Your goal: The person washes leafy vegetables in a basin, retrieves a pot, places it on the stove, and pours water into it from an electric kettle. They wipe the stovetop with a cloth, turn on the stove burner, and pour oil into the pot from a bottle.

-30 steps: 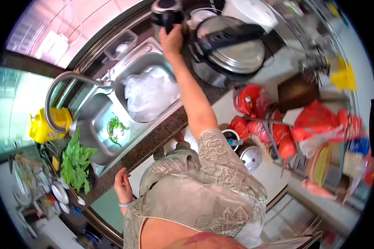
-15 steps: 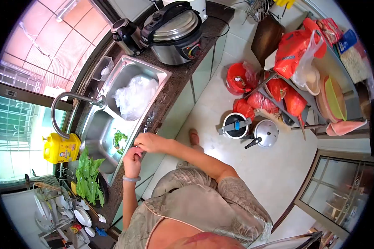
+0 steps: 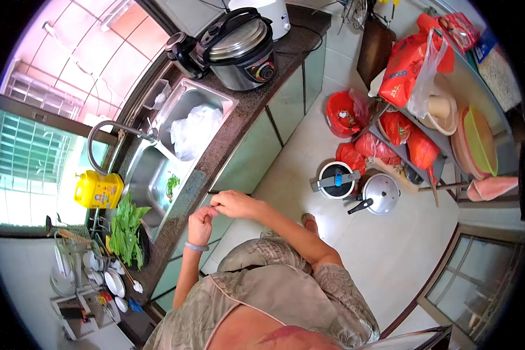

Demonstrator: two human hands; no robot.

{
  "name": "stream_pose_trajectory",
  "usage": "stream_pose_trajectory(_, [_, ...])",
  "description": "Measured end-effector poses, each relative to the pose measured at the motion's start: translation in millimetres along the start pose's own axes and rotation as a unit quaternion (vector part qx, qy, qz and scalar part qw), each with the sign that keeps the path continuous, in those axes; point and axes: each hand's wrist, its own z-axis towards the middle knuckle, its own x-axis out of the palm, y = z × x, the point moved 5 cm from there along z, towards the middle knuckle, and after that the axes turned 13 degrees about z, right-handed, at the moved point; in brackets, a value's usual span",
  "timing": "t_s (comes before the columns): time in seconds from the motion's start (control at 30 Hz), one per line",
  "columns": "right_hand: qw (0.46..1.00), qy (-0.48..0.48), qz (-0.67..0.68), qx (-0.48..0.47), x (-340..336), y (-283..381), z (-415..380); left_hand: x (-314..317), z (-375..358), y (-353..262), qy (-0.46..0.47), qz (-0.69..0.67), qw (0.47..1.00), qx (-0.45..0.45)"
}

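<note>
My left hand (image 3: 200,225), with a pale bangle (image 3: 196,247) at its wrist, is closed in a pinch just off the counter's front edge. My right hand (image 3: 232,204) meets it at the fingertips, its fingers also pinched together. Whatever lies between the fingers is too small to make out. Beyond the hands is a double sink (image 3: 135,185). Green scraps (image 3: 172,184) lie in its nearer basin, and a clear plastic bag (image 3: 193,133) fills part of the other. Leafy greens (image 3: 128,232) rest on a dark plate left of the sink.
A yellow jug (image 3: 98,189) stands behind the sink near the curved faucet (image 3: 93,140). An electric pressure cooker (image 3: 239,52) is farther along the counter. On the floor are a red bin (image 3: 345,114), an open pot (image 3: 337,179) and a lidded pot (image 3: 381,193). A loaded shelf (image 3: 443,153) stands at right.
Both hands, still together, have moved slightly right and away from the sink edge. The view has shifted, and the foot on the floor shows farther right and lower.
</note>
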Motion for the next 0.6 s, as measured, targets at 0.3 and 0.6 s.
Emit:
stream_pose_trajectory(0.3, [0.971,0.207,0.102,0.061,-50,64,-39,6,-46,-50,-0.193,0.053,0.980,-0.006])
stream_pose_trajectory(0.6, [0.921,0.298,0.166,0.189,-1,-31,-14,31,-172,4,-0.168,0.100,0.953,-0.232])
